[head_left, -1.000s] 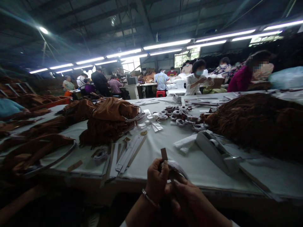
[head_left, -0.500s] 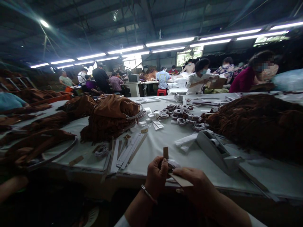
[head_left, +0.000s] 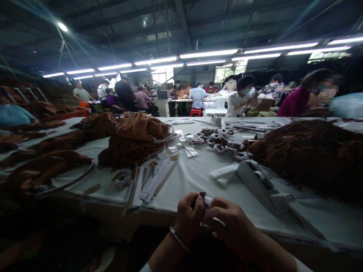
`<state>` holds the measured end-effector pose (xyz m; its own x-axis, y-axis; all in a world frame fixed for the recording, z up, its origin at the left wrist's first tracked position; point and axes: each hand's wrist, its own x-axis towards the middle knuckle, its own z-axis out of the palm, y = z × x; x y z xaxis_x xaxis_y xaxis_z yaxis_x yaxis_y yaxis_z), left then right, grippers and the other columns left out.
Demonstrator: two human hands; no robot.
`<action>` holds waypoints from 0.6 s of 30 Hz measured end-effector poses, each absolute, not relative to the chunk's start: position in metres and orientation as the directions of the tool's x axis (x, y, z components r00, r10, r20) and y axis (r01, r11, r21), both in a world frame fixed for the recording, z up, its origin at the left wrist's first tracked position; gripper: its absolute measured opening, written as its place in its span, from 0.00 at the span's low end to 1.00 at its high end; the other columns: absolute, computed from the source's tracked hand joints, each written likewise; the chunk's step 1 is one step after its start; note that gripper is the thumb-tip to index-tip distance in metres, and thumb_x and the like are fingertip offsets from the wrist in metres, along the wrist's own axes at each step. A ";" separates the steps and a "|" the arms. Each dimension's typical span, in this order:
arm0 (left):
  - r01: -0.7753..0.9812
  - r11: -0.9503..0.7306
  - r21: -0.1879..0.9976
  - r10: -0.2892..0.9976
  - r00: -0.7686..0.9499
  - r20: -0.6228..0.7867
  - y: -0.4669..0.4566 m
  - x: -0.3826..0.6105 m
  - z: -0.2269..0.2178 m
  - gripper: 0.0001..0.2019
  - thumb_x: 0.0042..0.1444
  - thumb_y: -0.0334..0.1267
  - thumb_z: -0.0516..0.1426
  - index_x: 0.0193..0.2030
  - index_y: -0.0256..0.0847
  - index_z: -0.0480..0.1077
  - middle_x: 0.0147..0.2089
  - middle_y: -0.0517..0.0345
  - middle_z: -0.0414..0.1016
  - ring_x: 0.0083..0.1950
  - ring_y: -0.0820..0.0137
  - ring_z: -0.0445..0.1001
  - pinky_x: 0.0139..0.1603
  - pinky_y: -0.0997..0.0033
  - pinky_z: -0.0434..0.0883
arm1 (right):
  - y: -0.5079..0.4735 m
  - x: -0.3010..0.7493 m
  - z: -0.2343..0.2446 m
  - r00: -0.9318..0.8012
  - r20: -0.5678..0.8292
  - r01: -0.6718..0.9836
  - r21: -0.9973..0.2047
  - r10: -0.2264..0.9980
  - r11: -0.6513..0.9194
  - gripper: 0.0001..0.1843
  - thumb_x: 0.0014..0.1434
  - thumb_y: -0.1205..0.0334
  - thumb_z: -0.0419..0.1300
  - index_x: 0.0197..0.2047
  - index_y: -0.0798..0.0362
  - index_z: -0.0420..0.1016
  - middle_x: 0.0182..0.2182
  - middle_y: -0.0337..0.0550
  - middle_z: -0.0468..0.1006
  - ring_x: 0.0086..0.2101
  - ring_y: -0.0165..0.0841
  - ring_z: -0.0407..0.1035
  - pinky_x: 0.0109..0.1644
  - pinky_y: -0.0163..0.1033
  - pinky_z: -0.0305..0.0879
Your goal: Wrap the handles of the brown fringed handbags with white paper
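Note:
Close together at the table's near edge, my left hand (head_left: 189,213) and my right hand (head_left: 234,221) are both closed on a small white coiled strap (head_left: 208,201). A short brown strip (head_left: 202,194) pokes up beside my left thumb. The fingers of both hands hide most of the coil and the strip. Beyond my hands lies a cluster of similar white coils (head_left: 218,139), some with brown parts. To the right of my hands stands a grey tape dispenser (head_left: 256,187), with white folded pieces (head_left: 224,173) beside it.
Brown fringed fabric is heaped at right (head_left: 309,155), and a brown bag-like pile (head_left: 136,139) sits left of centre. Flat white and tan strips (head_left: 154,181) lie near the front edge, with a single coil (head_left: 123,177) beside them. Several people work at tables behind.
The brown strip now shows only a small tip above my left hand. The tan flat piece under my right fingers is out of sight. My right hand has moved closer to my left.

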<state>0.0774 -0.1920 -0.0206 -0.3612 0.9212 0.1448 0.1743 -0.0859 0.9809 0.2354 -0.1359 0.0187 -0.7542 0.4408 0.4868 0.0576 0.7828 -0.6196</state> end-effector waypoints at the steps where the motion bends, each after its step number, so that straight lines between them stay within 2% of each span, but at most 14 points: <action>1: 0.173 -0.085 0.981 0.921 -0.361 0.144 -0.193 0.077 -0.021 0.18 0.65 0.48 0.52 0.36 0.35 0.75 0.28 0.59 0.71 0.30 0.72 0.67 0.31 0.75 0.66 | -0.134 0.233 0.020 -0.738 0.514 0.032 -0.620 0.437 0.784 0.09 0.66 0.65 0.57 0.36 0.50 0.79 0.30 0.41 0.75 0.30 0.30 0.69 0.34 0.33 0.65; 3: 0.156 -0.096 0.983 0.928 -0.343 0.145 -0.194 0.077 -0.021 0.19 0.65 0.49 0.52 0.38 0.35 0.75 0.30 0.57 0.73 0.31 0.70 0.69 0.32 0.74 0.67 | -0.127 0.229 0.021 -0.662 0.584 0.012 -0.618 0.469 0.786 0.10 0.67 0.65 0.56 0.36 0.51 0.78 0.31 0.42 0.75 0.32 0.31 0.70 0.36 0.34 0.66; 5: 0.162 -0.109 0.981 0.934 -0.322 0.157 -0.195 0.079 -0.022 0.19 0.65 0.49 0.51 0.39 0.35 0.75 0.32 0.55 0.75 0.33 0.69 0.71 0.34 0.73 0.69 | -0.120 0.225 0.019 -0.586 0.609 0.063 -0.624 0.535 0.779 0.10 0.67 0.65 0.55 0.36 0.52 0.77 0.33 0.43 0.76 0.33 0.32 0.71 0.37 0.35 0.67; 9: 0.291 -0.137 0.947 0.921 -0.314 0.230 -0.198 0.083 -0.027 0.20 0.67 0.49 0.49 0.36 0.37 0.75 0.33 0.52 0.76 0.34 0.67 0.72 0.36 0.72 0.69 | -0.114 0.214 0.005 -0.562 0.458 0.259 -0.694 0.689 0.672 0.14 0.66 0.63 0.54 0.28 0.53 0.70 0.24 0.36 0.71 0.24 0.28 0.63 0.27 0.32 0.58; 11: 0.327 -0.153 0.933 0.914 -0.312 0.260 -0.199 0.083 -0.031 0.23 0.68 0.51 0.47 0.33 0.38 0.73 0.31 0.53 0.75 0.33 0.68 0.71 0.34 0.73 0.67 | -0.117 0.211 -0.005 -0.535 0.433 0.308 -0.700 0.726 0.645 0.14 0.66 0.61 0.53 0.28 0.52 0.68 0.22 0.35 0.69 0.23 0.28 0.61 0.27 0.32 0.56; 15: 0.280 -0.151 0.948 0.937 -0.265 0.227 -0.198 0.077 -0.035 0.28 0.67 0.59 0.45 0.31 0.39 0.71 0.29 0.54 0.73 0.30 0.69 0.68 0.31 0.73 0.66 | -0.121 0.205 -0.017 -0.453 0.487 0.293 -0.710 0.747 0.641 0.15 0.65 0.59 0.53 0.27 0.52 0.65 0.22 0.35 0.69 0.24 0.28 0.61 0.28 0.33 0.57; 18: 0.256 -0.155 0.954 0.959 -0.193 0.207 -0.194 0.074 -0.035 0.30 0.62 0.66 0.49 0.33 0.40 0.73 0.29 0.53 0.73 0.31 0.68 0.69 0.31 0.73 0.66 | -0.119 0.202 -0.024 -0.390 0.508 0.244 -0.748 0.769 0.618 0.15 0.65 0.59 0.53 0.26 0.51 0.62 0.21 0.34 0.67 0.23 0.27 0.59 0.27 0.32 0.55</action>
